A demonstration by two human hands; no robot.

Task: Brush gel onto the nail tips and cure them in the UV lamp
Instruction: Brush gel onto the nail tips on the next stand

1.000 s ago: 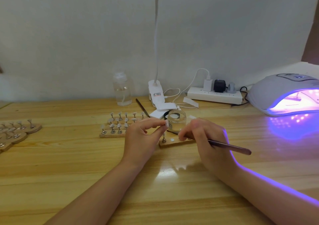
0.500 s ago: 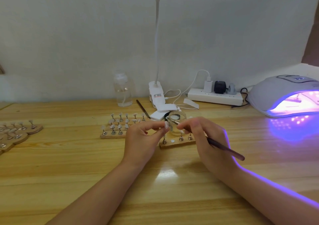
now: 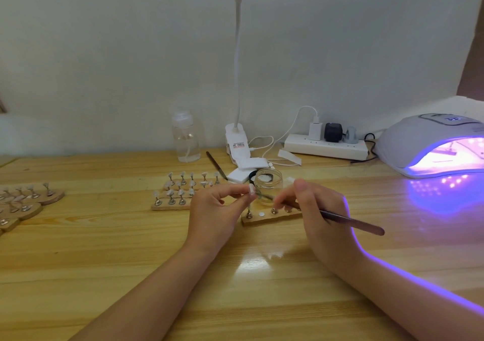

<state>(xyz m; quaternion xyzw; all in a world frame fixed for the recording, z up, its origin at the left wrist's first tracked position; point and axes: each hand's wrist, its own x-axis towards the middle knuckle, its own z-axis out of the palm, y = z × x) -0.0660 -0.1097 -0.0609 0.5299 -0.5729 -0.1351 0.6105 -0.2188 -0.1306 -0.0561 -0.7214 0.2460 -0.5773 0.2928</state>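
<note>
My left hand [image 3: 213, 211] pinches a small stand with a white nail tip [image 3: 252, 190] between thumb and fingers, just above a wooden holder strip [image 3: 264, 219]. My right hand [image 3: 318, 211] grips a thin brush [image 3: 351, 221], its tip pointing left towards the nail tip in front of a small glass jar [image 3: 268, 185]. The strip carries a few metal pegs and one bare white dot. At the far right the UV lamp [image 3: 432, 144] glows purple with something inside it.
Two wooden strips of nail tips [image 3: 180, 188] stand left of my hands, and more rounded holders [image 3: 26, 202] lie at the far left. A clear bottle [image 3: 185, 139], a spare brush [image 3: 216, 165], a clip desk lamp [image 3: 237, 144] and a power strip [image 3: 326, 148] line the back.
My right hand has lifted and swung the brush tip from the strip up towards the nail tip held in my left hand. The left hand has stayed nearly still.
</note>
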